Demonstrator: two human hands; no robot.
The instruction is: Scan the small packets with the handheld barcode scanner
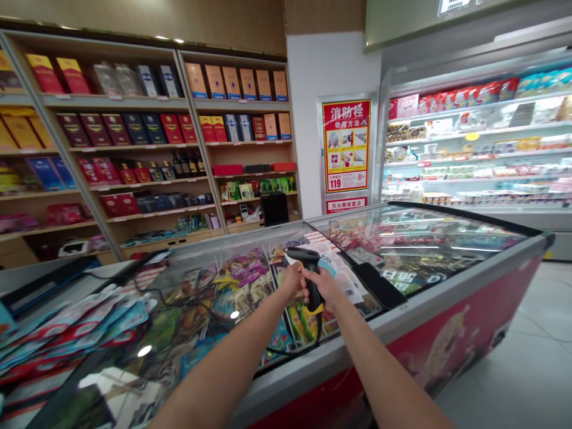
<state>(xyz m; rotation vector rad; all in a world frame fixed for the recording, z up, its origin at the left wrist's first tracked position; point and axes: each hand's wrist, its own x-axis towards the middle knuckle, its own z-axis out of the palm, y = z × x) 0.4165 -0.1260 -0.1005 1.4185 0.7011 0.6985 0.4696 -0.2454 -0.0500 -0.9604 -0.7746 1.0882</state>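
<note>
A black barcode scanner [304,255] with yellow trim at its base is held upright over the glass lid of a chest freezer. My right hand [324,285] wraps round its grip from the right. At its left side, my left hand [292,281] is closed against the scanner, fingers partly hidden. A dark cable [319,330] hangs from the grip and runs left across the lid. Behind the scanner, white sheets of paper [347,283] and a light-blue printed piece [328,265] lie on the glass. Colourful ice cream packets [243,268] show through the lid.
Red, white and blue packets [89,322] lie piled at the left. A black flat object [379,285] rests on the freezer's right part. Shelves of boxed goods [152,128] line the back wall; a lit refrigerated display [473,143] stands at the right.
</note>
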